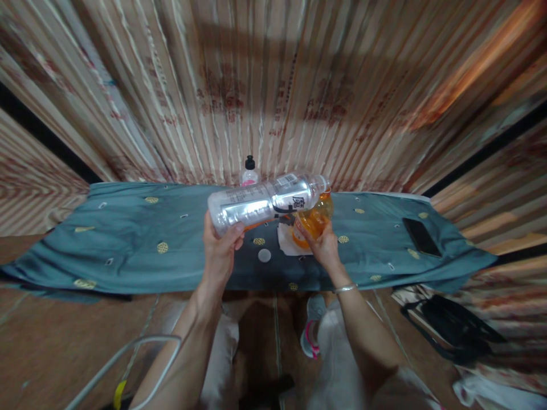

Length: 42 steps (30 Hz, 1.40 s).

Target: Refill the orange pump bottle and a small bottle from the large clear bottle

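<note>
The left hand (220, 247) clasps the base of a clear plastic bottle (267, 200), lying nearly level, neck pointing right. Its mouth meets an orange plastic bottle (315, 221) gripped by the right hand (323, 246) above the blue-grey cloth (128, 239), near its far edge.

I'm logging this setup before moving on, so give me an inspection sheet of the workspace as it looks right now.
Surface: blue-green cloth with gold dots.
Job's things: clear bottle held on its side, mouth against orange bottle; white paper beneath.
Clutter: black phone; black-capped bottle; white cap.
Grippers: left hand grips clear bottle; right hand holds orange bottle.
Cables: white cable on floor.
Surroundings: striped curtain; black bag.
</note>
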{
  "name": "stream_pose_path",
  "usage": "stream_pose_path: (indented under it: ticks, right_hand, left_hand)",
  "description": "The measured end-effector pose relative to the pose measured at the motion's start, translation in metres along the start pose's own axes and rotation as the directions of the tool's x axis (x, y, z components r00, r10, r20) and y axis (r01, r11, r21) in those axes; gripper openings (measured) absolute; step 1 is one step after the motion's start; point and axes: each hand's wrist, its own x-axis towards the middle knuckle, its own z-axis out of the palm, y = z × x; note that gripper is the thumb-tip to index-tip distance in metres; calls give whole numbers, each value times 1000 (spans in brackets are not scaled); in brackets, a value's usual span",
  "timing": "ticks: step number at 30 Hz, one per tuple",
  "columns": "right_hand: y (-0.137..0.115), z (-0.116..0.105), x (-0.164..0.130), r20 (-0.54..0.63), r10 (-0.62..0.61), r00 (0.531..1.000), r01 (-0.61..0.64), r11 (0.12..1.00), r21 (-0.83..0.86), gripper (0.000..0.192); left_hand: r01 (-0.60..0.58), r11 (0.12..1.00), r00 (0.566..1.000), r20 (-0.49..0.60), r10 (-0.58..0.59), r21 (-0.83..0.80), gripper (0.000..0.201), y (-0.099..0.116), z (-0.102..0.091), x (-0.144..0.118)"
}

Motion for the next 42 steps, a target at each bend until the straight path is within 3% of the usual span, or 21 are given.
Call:
stream_pose_path:
  ticks: [42]
  right_hand:
    - [-1,-1,1,23,3,1000,-2,999,-47,96]
  left_hand:
    - [-14,1000,1000,-13,14,18,62,5,-1,-2]
